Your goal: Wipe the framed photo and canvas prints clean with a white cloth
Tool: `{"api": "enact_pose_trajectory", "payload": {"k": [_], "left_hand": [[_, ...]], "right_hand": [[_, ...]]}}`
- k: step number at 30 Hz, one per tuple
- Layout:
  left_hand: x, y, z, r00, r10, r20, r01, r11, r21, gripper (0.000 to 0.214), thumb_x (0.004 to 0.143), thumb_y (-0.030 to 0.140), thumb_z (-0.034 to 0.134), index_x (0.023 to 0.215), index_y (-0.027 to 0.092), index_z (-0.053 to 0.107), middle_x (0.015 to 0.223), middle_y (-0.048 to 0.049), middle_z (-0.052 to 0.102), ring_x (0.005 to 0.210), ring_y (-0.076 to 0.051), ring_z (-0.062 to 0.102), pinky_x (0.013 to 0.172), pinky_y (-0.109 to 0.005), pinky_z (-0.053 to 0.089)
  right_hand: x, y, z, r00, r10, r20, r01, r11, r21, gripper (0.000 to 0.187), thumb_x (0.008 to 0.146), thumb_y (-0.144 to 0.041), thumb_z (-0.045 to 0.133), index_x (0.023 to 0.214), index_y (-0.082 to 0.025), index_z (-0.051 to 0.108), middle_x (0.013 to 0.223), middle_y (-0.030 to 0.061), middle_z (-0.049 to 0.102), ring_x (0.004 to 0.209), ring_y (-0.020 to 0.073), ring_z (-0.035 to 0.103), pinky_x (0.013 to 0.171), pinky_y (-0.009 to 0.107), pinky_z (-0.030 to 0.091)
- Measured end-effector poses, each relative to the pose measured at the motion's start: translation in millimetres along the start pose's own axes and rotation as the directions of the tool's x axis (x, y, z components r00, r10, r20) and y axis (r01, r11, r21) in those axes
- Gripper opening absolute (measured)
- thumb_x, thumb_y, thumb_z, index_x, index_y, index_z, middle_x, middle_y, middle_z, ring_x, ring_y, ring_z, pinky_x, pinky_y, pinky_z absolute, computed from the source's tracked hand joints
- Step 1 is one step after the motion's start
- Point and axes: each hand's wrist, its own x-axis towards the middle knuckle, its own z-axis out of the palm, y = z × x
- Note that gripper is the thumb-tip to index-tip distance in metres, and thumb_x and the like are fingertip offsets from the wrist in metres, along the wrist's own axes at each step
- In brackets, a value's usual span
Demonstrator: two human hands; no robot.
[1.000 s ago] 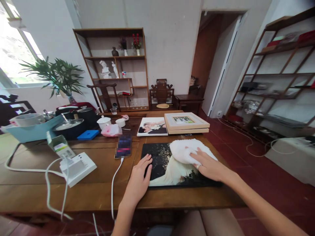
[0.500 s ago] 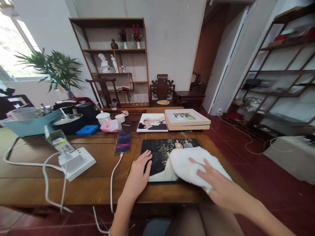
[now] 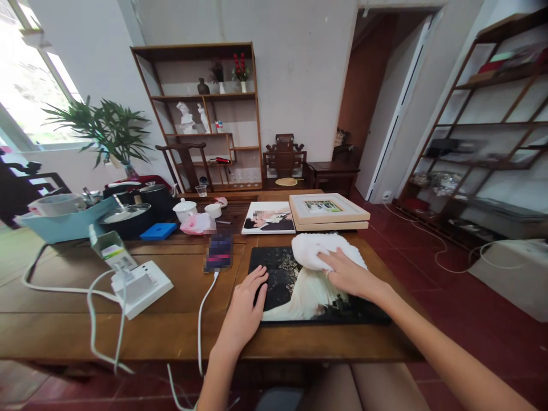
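A dark photo panel (image 3: 278,291) with a pale wedding-dress train lies flat near the table's front edge. My left hand (image 3: 248,297) rests on its left border, fingers stretched out and holding nothing. With my right hand (image 3: 346,274) I grip a fluffy white cloth (image 3: 308,249), fingers pressed into it, over the upper right part of the panel. The cloth hides that part of the picture. A ring shows on a right-hand finger.
Behind the panel lie a white-edged photo print (image 3: 268,220) and stacked wooden frames (image 3: 329,211). To the left are a phone (image 3: 218,251) on a white cable (image 3: 201,325), a power strip (image 3: 143,288), a blue box (image 3: 158,230), a white teapot (image 3: 185,210) and a blue bin (image 3: 64,228).
My right hand has moved the cloth up and left, from the panel's lower right to its upper edge, uncovering the lower right. My left hand stays on the border. The view has shifted slightly.
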Motion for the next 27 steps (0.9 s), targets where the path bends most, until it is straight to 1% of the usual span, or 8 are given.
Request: {"api": "enact_pose_trajectory", "payload": {"k": [3, 7, 12, 15, 19, 22, 25, 27], "left_hand": [[0, 0, 0.5, 1.0, 0.003, -0.006, -0.003, 1.0, 0.001, 0.028, 0.088, 0.022, 0.041, 0.11, 0.02, 0.058, 0.126, -0.0085, 0.055, 0.121, -0.021, 0.046, 0.101, -0.043, 0.037], [0, 0, 1.6, 1.0, -0.013, -0.001, 0.013, 1.0, 0.007, 0.029, 0.088, 0.022, 0.041, 0.111, 0.018, 0.058, 0.127, -0.0098, 0.054, 0.122, -0.021, 0.045, 0.101, -0.044, 0.036], [1, 0, 2.7, 1.0, -0.018, 0.008, 0.018, 1.0, 0.015, 0.029, 0.087, 0.022, 0.041, 0.11, 0.018, 0.058, 0.126, -0.0101, 0.054, 0.122, -0.022, 0.045, 0.101, -0.044, 0.036], [1, 0, 2.5, 1.0, -0.01, 0.009, 0.01, 1.0, 0.019, 0.029, 0.087, 0.022, 0.041, 0.111, 0.018, 0.057, 0.127, -0.0102, 0.054, 0.122, -0.021, 0.045, 0.101, -0.044, 0.037], [0, 0, 1.5, 1.0, 0.0, 0.007, 0.0, 1.0, 0.013, 0.029, 0.087, 0.022, 0.042, 0.111, 0.019, 0.057, 0.127, -0.0094, 0.054, 0.122, -0.021, 0.045, 0.101, -0.044, 0.036], [0, -1, 1.2, 1.0, -0.002, 0.01, 0.002, 1.0, 0.012, 0.029, 0.087, 0.022, 0.041, 0.111, 0.019, 0.057, 0.127, -0.0095, 0.054, 0.122, -0.021, 0.045, 0.101, -0.043, 0.036], [0, -1, 1.5, 1.0, 0.006, 0.003, -0.006, 1.0, 0.001, 0.029, 0.087, 0.022, 0.041, 0.111, 0.019, 0.058, 0.127, -0.009, 0.054, 0.122, -0.021, 0.045, 0.101, -0.043, 0.036], [1, -1, 1.6, 1.0, 0.006, -0.002, -0.006, 1.0, -0.004, 0.028, 0.087, 0.022, 0.041, 0.11, 0.019, 0.058, 0.127, -0.0091, 0.054, 0.122, -0.021, 0.045, 0.101, -0.043, 0.036]], "right_hand": [[-40, -14, 7, 0.999, -0.029, 0.039, 0.028, 0.999, 0.023, 0.052, 0.068, -0.007, 0.036, 0.116, -0.016, 0.051, 0.143, 0.0113, 0.029, 0.133, 0.0268, 0.016, 0.105, 0.054, 0.015], [-96, -34, 14, 0.996, -0.028, 0.086, 0.018, 0.994, 0.106, 0.054, 0.057, -0.005, 0.039, 0.104, -0.021, 0.058, 0.147, 0.002, 0.015, 0.133, 0.0311, 0.0, 0.103, 0.06, 0.014], [-118, -54, 10, 0.982, -0.125, 0.139, 0.11, 0.987, 0.114, 0.061, 0.048, -0.003, 0.038, 0.101, -0.023, 0.06, 0.145, 0.0017, 0.024, 0.134, 0.0299, 0.004, 0.104, 0.062, 0.003], [-102, -54, 8, 0.987, -0.113, 0.113, 0.102, 0.99, 0.101, 0.055, 0.051, -0.002, 0.038, 0.099, -0.02, 0.059, 0.145, 0.0064, 0.025, 0.134, 0.0273, 0.004, 0.105, 0.059, 0.006], [-56, -44, 9, 0.99, -0.126, 0.069, 0.122, 0.991, 0.061, 0.05, 0.061, -0.004, 0.038, 0.107, -0.015, 0.054, 0.139, 0.0164, 0.035, 0.135, 0.0245, 0.01, 0.105, 0.056, 0.01], [-12, -35, 7, 0.992, -0.123, 0.025, 0.122, 0.992, 0.03, 0.051, 0.066, -0.006, 0.035, 0.114, -0.014, 0.048, 0.133, 0.0161, 0.043, 0.131, 0.0267, 0.022, 0.102, 0.057, 0.017], [27, -27, 3, 0.995, -0.095, -0.011, 0.095, 0.996, -0.005, 0.043, 0.069, -0.006, 0.034, 0.106, -0.015, 0.053, 0.12, 0.0151, 0.054, 0.12, 0.029, 0.04, 0.096, 0.054, 0.026], [44, -25, 2, 0.997, -0.078, -0.022, 0.078, 0.997, -0.016, 0.039, 0.071, -0.007, 0.033, 0.102, -0.015, 0.054, 0.111, 0.0158, 0.058, 0.115, 0.0297, 0.044, 0.093, 0.052, 0.03]]}}
